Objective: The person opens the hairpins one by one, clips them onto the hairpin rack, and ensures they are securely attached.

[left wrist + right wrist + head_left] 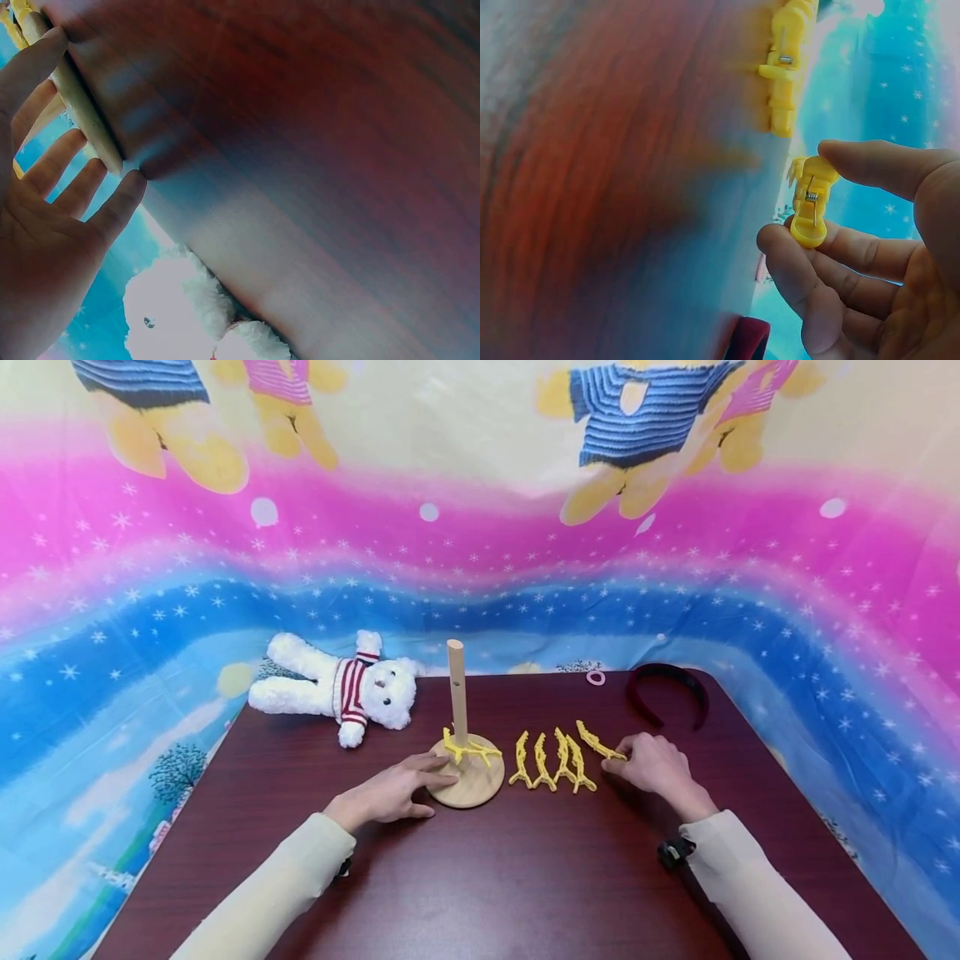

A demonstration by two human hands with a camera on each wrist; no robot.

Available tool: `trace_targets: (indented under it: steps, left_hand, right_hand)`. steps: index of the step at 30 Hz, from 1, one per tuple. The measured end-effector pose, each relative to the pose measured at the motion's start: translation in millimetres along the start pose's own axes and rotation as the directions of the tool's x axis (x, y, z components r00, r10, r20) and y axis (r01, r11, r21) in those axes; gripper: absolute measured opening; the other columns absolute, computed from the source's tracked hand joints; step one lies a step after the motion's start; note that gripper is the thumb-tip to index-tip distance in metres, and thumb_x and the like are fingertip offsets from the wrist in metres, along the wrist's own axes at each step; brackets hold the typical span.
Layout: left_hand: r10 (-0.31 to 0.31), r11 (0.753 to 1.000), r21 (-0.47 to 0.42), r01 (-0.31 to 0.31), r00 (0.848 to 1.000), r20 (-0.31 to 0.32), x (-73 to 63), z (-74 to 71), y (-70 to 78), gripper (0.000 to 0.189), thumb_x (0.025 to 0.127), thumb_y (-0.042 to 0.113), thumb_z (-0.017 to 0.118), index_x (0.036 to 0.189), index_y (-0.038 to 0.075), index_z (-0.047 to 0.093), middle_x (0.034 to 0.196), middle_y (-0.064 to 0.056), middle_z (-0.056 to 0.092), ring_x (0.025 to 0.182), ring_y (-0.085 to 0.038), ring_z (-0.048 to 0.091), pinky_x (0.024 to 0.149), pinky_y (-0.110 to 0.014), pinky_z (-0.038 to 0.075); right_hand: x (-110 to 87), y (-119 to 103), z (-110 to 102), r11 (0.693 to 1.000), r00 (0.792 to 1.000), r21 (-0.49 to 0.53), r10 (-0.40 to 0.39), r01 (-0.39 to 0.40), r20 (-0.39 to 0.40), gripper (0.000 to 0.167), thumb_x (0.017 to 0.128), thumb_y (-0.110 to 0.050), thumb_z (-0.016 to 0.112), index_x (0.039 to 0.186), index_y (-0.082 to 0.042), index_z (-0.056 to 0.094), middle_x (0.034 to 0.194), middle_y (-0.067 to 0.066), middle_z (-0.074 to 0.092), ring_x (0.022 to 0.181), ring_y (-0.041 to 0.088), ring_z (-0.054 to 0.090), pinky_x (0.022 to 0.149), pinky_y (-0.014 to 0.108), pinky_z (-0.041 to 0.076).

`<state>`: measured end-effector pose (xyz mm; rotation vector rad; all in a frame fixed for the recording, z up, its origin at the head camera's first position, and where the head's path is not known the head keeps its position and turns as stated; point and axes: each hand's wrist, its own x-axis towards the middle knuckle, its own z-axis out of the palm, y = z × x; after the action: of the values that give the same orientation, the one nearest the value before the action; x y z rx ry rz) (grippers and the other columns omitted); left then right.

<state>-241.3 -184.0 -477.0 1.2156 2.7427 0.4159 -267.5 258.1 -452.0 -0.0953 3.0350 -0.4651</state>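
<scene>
A wooden stand has a round base (pixel 467 789) and an upright post (pixel 457 693) with a hole near its top. My left hand (pixel 393 789) rests at the base's left edge, its fingers spread and fairly straight; the left wrist view shows fingertips along the rim (pixel 88 120). Yellow clips (pixel 468 749) lie across the base by the foot of the post. My right hand (pixel 656 768) pinches one end of a yellow alligator hair clip (pixel 814 199) between thumb and fingers, a metal spring showing. Several similar clips (pixel 542 762) lie in a row between the stand and this hand.
A white teddy bear (pixel 352 689) in a striped sweater lies at the back left of the dark wooden table (pixel 480 877). Near the back right are a dark red headband (pixel 671 670) and a small pale pink ring (pixel 596 677). A printed cloth (pixel 480 602) hangs behind the table.
</scene>
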Motion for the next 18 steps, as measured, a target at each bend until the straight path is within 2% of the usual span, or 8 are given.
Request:
trace_targets:
  steps: [7,14,18]
  left_hand:
    - [0.0,1.0,0.001,0.0,1.0,-0.004,-0.1,-0.5,0.1,0.058,0.088,0.025,0.077,0.142,0.019,0.058,0.16,-0.013,0.038,0.149,-0.038,0.033,0.119,-0.052,0.034]
    - [-0.008,1.0,0.001,0.008,1.0,0.003,-0.2,-0.7,0.8,0.058,0.088,0.026,0.076,0.143,0.019,0.057,0.16,-0.013,0.037,0.149,-0.038,0.032,0.119,-0.051,0.034]
    - [-0.005,1.0,0.0,0.005,1.0,0.006,0.2,0.0,0.6,0.058,0.089,0.026,0.076,0.143,0.019,0.057,0.16,-0.012,0.037,0.149,-0.037,0.032,0.119,-0.051,0.034]
  right_hand:
    - [-3.2,-8.1,-7.0,0.999,0.998,0.016,-0.045,0.046,-0.038,0.038,0.084,-0.047,0.074,0.106,-0.015,0.076,0.09,0.003,0.074,0.076,0.022,0.063,0.055,0.036,0.044]
    - [-6.9,-19.4,-10.6,0.993,0.988,0.016,-0.115,0.117,-0.104,0.039,0.085,-0.047,0.073,0.108,-0.016,0.076,0.098,0.005,0.076,0.079,0.022,0.066,0.056,0.038,0.047]
    - [-9.8,-28.6,-13.4,0.987,0.98,0.021,-0.158,0.162,-0.124,0.037,0.087,-0.044,0.073,0.109,-0.015,0.076,0.095,0.004,0.076,0.072,0.017,0.063,0.054,0.034,0.045]
